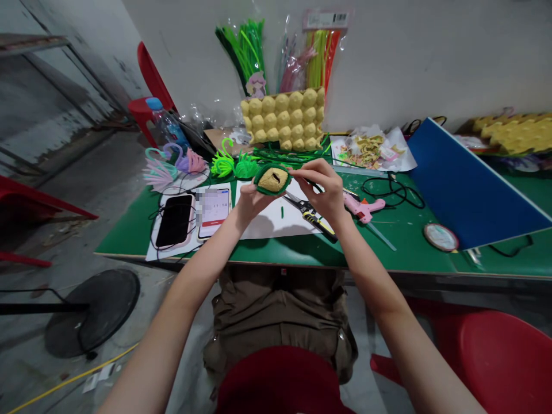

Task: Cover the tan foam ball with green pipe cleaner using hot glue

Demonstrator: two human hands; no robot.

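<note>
You held the yellow cup (273, 179) between both hands, above the white paper (276, 221) on the green table (405, 253).

Your left hand (250, 198) was curled closed under the cup, cradling it from below, while your right hand (321, 187) had thumb and forefinger pinched tight on the green pipe cleaner (284, 171) that ringed the cup's rim. By the look of it, you were partway through wrapping that rim, with the green band already running most of the way round. Finishing the wrap would have called for keeping the cup steady and the strand taut against the edge. The scissors (310, 213) lay just under your right wrist and the pink glue gun (364, 207) just beside them; two phones (194, 215) sat well to your left.
</note>
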